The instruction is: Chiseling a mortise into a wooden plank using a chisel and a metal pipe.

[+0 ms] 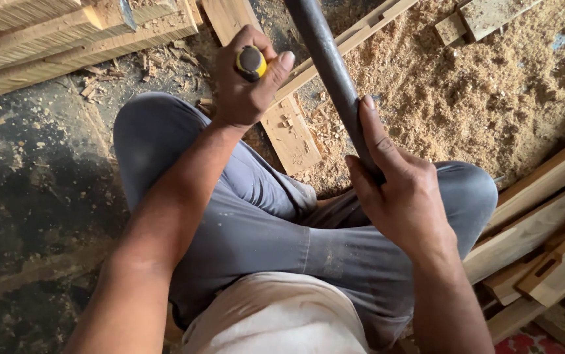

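You are sitting cross-legged on a dark workshop floor (pixel 26 196), with a wide heap of sawdust (pixel 466 98) in front of you. Your left hand (pixel 246 82) is closing firmly around a tool with a yellow-and-black handle end (pixel 251 63); the working end is hidden under your fist, so I cannot tell what kind of tool it is. Your right hand (pixel 397 190) is gripping a long dark grey bar (pixel 328 65), which is rising at a slant out of the top of the view, above the knees of your grey trousers (pixel 262 223).

Under the left hand a grooved wooden plank (pixel 289 131) is lying with small chips (pixel 308 124) on it. More timber (pixel 66 33) is stacked at upper left, and notched pieces (pixel 544 262) are lying at right.

I think the danger is a slip: the plank seems to be held by nothing, so it could shift, and the tool could go toward your leg. The bar is passing close to your right thumb.
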